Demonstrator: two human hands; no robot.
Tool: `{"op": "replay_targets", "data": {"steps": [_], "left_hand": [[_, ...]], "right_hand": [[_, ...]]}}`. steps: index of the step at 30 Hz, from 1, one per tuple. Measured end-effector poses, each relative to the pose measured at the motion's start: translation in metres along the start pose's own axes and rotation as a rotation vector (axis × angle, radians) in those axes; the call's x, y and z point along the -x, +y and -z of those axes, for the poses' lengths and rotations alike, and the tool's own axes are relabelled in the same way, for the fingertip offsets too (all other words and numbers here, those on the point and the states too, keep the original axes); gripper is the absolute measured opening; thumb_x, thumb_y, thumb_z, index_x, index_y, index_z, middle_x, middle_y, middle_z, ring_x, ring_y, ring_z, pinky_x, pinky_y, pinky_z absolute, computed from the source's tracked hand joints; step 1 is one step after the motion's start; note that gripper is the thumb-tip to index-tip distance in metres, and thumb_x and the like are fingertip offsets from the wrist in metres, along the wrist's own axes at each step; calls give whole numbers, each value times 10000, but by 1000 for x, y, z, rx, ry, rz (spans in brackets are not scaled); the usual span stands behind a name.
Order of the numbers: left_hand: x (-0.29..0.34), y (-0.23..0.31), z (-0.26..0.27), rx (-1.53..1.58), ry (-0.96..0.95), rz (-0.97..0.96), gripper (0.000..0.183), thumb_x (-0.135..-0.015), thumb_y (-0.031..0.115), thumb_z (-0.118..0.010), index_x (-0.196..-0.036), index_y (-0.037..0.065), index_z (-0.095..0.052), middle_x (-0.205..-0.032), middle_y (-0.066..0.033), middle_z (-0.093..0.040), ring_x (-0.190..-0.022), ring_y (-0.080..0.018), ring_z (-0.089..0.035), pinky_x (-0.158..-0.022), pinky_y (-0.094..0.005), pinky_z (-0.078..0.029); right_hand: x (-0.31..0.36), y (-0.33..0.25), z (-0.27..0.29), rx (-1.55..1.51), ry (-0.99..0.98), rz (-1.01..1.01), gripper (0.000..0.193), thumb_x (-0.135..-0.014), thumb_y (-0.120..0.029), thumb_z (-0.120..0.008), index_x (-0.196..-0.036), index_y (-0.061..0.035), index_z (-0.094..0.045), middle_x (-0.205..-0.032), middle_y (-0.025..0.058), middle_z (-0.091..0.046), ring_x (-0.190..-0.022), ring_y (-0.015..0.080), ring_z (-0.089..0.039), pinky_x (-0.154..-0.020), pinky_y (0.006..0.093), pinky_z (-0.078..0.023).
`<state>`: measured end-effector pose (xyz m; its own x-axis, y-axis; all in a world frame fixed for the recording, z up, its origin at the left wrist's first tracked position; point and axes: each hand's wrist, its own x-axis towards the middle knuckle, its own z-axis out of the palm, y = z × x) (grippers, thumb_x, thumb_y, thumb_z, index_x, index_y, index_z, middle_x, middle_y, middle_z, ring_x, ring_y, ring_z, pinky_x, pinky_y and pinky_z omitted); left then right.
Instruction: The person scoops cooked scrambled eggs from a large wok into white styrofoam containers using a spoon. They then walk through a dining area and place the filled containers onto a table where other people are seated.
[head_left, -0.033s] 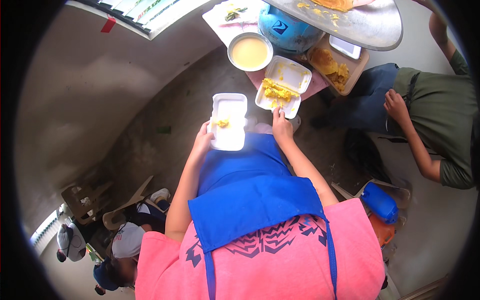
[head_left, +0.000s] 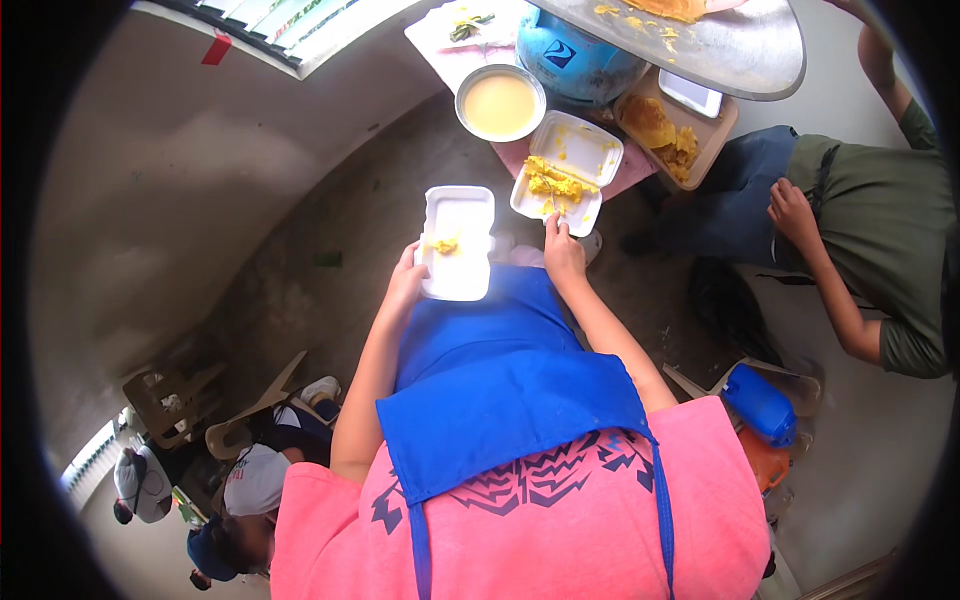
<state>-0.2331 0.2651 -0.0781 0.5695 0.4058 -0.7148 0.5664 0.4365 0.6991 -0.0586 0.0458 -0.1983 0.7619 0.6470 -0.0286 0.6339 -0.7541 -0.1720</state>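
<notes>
White foam tray point(head_left: 457, 243) in left hand point(head_left: 405, 285)

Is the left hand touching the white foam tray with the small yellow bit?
Touching: the head view shows the left hand gripping the white foam tray's near left edge.

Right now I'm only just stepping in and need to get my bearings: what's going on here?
A person in a pink shirt and blue apron is handling food. The left hand holds a white foam tray with a small yellow piece in it. The right hand reaches to the near edge of a second foam tray holding more yellow food. Beyond it stand a metal bowl of pale liquid and a brown tray of the same food. Another person's hand rests on their lap at the right.
</notes>
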Motion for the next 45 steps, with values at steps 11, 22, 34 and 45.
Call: {"op": "replay_targets", "data": {"steps": [11,22,34,45], "left_hand": [[5,6,-4,15,19,5,659,-702,-5,-414,-1358,38,-367,-1189,-171,-539,-1068,-244,-565,-866,-338,-481],[-24,-8,-6,25,-93,-14,617,-703,8,-434,-1319,48,-426,-1127,-123,-562,-1009,-251,-599,-809,-375,-524],[-152,-66,-92,-28,-513,33,622,-674,-12,-422,-1294,14,-475,-1555,19,-84,-1173,-209,-481,-894,-323,-474],[-134,-60,-118,50,-419,146,589,-684,5,-454,-1271,10,-507,-1253,-60,-499,-1071,-182,-528,-878,-289,-445]], "right_hand": [[-41,-11,35,-459,-190,-439,363,-847,-105,-446,-1192,6,-467,-898,298,-625,-819,439,-630,-720,507,-501],[-30,3,40,-290,-109,-265,346,-861,-93,-442,-1200,-30,-471,-856,234,-637,-756,413,-634,-667,499,-501],[-1,18,24,-591,-116,-277,507,-813,-198,-603,-1272,-44,-453,-998,194,-621,-833,355,-646,-703,435,-514],[16,36,2,-873,30,-260,348,-748,-178,-680,-1065,-56,-603,-912,167,-667,-864,338,-645,-698,387,-502]]}}
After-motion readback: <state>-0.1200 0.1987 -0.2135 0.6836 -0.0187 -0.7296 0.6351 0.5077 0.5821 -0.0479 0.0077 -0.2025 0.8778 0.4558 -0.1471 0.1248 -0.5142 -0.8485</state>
